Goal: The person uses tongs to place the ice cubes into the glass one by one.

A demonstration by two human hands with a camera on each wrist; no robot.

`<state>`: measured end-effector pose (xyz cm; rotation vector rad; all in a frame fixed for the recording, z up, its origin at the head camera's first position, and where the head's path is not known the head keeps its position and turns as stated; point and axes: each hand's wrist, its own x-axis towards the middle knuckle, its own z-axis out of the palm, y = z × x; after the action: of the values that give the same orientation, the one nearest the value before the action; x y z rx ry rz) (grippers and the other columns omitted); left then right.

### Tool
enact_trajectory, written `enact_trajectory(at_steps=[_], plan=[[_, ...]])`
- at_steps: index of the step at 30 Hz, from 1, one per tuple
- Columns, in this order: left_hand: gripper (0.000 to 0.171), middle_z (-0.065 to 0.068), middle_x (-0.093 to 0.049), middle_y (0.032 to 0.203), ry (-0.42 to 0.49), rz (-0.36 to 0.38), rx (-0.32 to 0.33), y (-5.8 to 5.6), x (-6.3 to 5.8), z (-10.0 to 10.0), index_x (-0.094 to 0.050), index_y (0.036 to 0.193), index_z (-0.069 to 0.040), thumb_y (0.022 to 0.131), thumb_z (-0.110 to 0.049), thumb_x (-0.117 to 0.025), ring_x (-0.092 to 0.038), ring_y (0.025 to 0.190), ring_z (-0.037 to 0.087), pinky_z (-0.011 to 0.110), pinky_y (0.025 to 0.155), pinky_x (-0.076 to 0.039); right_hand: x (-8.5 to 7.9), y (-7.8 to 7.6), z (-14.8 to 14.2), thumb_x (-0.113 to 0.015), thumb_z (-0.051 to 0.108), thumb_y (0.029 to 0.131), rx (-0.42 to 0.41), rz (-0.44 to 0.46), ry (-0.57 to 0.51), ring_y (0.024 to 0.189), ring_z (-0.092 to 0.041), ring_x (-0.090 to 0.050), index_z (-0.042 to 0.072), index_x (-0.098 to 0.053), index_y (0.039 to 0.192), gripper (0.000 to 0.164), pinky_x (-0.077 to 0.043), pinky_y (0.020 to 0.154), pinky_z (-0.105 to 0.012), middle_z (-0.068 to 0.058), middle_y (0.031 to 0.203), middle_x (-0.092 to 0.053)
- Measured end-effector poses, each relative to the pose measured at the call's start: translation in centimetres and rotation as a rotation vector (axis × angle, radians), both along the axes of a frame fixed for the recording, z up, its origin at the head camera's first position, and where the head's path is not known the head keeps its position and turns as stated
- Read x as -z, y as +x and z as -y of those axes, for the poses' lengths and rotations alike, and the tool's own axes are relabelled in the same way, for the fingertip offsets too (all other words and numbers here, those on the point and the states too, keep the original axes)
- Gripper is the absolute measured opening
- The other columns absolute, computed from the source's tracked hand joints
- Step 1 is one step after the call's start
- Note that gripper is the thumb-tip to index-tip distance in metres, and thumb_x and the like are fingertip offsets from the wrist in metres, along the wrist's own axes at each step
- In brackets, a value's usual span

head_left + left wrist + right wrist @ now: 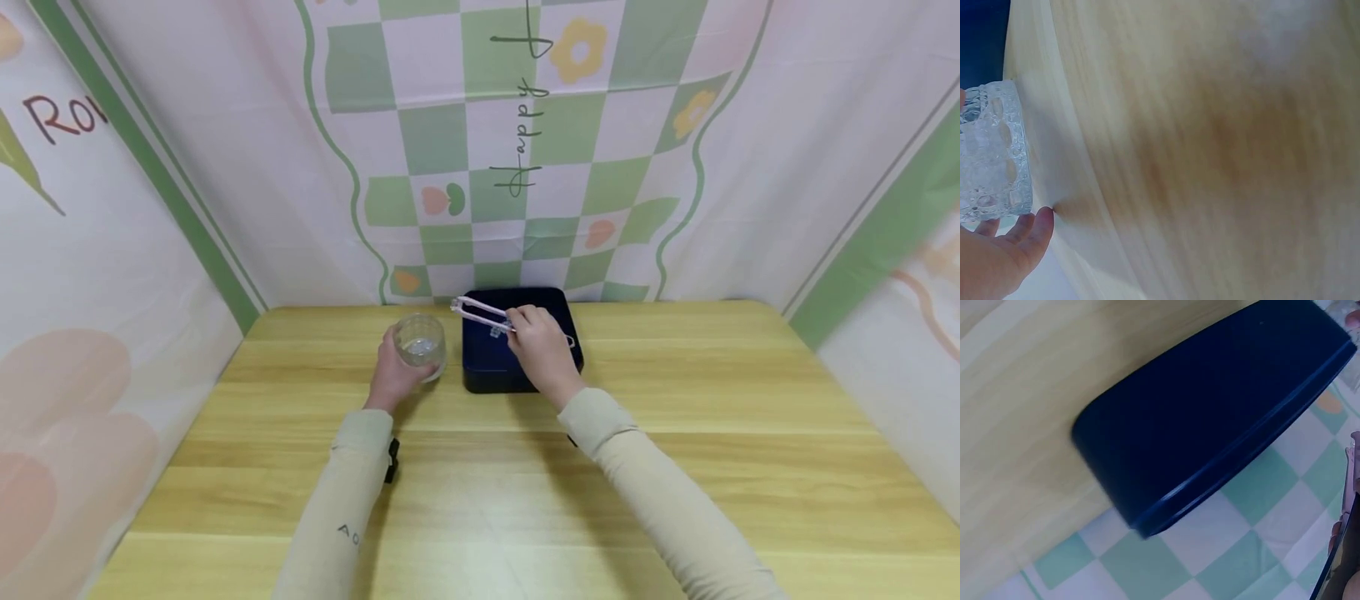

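My left hand (393, 373) grips a clear drinking glass (422, 343) near the back of the table, thumb on its near side. The left wrist view shows the textured wall of the glass (991, 150) with fingertips (1038, 231) around its lower end. With my right hand (542, 348) I hold pale pink tongs (483, 320) over a dark blue box (487, 379). The tongs point left, their tips close to the glass. A small clear piece seems to be at the tips, though too small to be sure. Another clear bit (496, 332) shows against the box.
A wooden table (480, 508) spreads out in front of me. Behind the box hangs a cloth backdrop (435, 133) with green and white checks, and printed cloth also stands to the left and right. The box sits against the back edge, right of the glass.
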<state>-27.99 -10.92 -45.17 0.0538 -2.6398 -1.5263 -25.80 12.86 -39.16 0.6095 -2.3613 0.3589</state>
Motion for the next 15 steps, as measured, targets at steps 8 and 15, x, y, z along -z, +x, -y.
enact_trajectory(at_steps=[8, 15], plan=[[0.097, 0.02, -0.037, 0.145, 0.024, -0.014, 0.008, 0.0, 0.0, 0.0, -0.025, 0.147, -0.008, 0.069, -0.011, -0.082, -0.038, 0.135, 0.037, 0.054, 0.115, -0.031, -0.1, 0.6, 2.0, -0.073, 0.006, 0.08, -0.078, -0.071, 0.06, 0.085, -0.026, -0.063, -0.005, -0.067, 0.105, 0.028, -0.056, 0.078, -0.034, -0.015, 0.096, -0.066], [0.098, 0.02, -0.036, 0.146, 0.036, -0.023, 0.018, 0.1, 0.1, 0.0, -0.024, 0.147, -0.007, 0.069, -0.01, -0.082, -0.037, 0.136, 0.037, 0.054, 0.116, -0.03, 0.0, 0.9, 3.2, -0.072, 0.008, 0.081, -0.097, -0.075, 0.123, 0.086, -0.024, -0.064, -0.003, -0.067, 0.104, 0.026, -0.057, 0.083, -0.035, -0.012, 0.095, -0.066]])
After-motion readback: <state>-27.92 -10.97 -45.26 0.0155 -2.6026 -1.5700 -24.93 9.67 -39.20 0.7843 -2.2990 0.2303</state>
